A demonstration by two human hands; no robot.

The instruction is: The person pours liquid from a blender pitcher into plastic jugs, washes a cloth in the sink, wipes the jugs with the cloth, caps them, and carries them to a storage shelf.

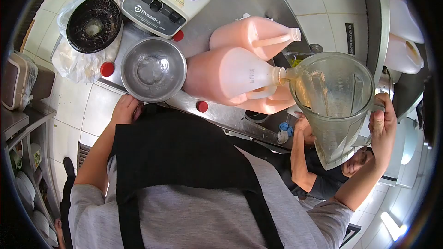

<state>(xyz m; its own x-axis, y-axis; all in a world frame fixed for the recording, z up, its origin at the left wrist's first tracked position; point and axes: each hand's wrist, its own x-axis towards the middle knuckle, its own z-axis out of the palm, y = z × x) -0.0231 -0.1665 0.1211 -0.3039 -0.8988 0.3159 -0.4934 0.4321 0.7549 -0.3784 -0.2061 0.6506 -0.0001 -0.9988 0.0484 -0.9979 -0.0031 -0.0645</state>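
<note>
My right hand (383, 122) is wrapped around the handle of a clear blender pitcher (339, 87), holding it tilted. Orange, foamy liquid (314, 90) lies along the pitcher's spout side. Its spout meets the mouth of a large plastic jug (221, 76) filled with pinkish-orange liquid. Two similar jugs stand beside it, one jug (249, 37) behind and partly hidden. On the left, my left hand (127, 109) is closed at the counter edge, by the rim of a steel bowl (177, 83). Whatever it grips, if anything, is hidden.
A Dynamex blender base (157, 11) stands behind the bowl. A black round container (76, 27) sits on plastic bags at left. Red caps (201, 106) lie on the steel counter (214, 119). Another person's arm (302, 157) reaches in below the pitcher. Jugs (401, 53) occupy the right shelf.
</note>
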